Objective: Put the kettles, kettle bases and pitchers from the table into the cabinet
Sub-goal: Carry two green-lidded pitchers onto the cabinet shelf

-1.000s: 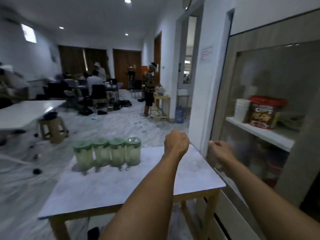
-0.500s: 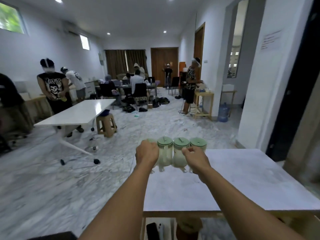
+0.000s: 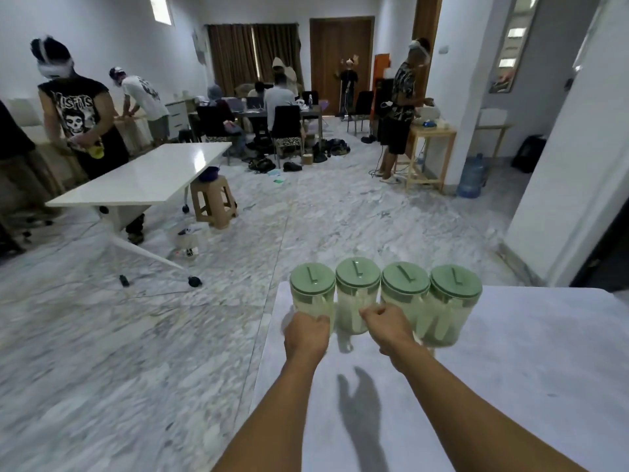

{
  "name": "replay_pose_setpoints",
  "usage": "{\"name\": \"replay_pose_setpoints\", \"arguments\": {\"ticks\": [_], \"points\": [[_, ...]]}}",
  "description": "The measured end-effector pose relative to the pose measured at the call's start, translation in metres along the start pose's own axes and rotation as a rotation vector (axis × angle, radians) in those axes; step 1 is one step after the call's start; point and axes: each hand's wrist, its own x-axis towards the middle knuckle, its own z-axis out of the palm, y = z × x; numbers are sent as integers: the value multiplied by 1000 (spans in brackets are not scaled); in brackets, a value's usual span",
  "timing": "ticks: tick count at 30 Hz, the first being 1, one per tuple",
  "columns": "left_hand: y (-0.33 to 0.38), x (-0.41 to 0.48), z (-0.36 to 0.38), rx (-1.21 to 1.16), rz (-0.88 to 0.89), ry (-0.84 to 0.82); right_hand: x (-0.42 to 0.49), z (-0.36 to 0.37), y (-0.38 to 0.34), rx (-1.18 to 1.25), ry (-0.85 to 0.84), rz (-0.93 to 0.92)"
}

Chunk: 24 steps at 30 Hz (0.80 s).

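Several clear pitchers with green lids stand in a row at the far edge of the white table (image 3: 510, 369). My left hand (image 3: 306, 335) is closed around the handle of the leftmost pitcher (image 3: 311, 294). My right hand (image 3: 388, 327) is closed in front of the third pitcher from the left (image 3: 405, 291), hiding its handle. The second pitcher (image 3: 355, 294) stands between my hands with its handle showing. The rightmost pitcher (image 3: 451, 301) is blurred beside my right wrist. The cabinet is out of view.
Marble floor lies to the left of the table. A long white table (image 3: 143, 178) and a brown stool (image 3: 212, 206) stand farther off. A white wall corner (image 3: 561, 185) rises at the right. Several people are at the back of the room.
My view swung left from the cabinet to the table. Both hands came forward to the pitcher row and closed at the handles.
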Motion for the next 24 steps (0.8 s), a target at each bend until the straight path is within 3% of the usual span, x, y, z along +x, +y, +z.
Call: {"name": "replay_pose_setpoints", "arguments": {"ticks": [6,13,18,24], "points": [[-7,72,55,-47,-52,-90,81,35,3,31,-50,81],[-2,94,40,-192,13,-98,84,55,-3,191,-95,112],[19,76,-10,-240,83,-128,34,46,-32,323,-6,95],[46,5,-68,-275,309,-233,-78,3,-55,468,276,20]]}}
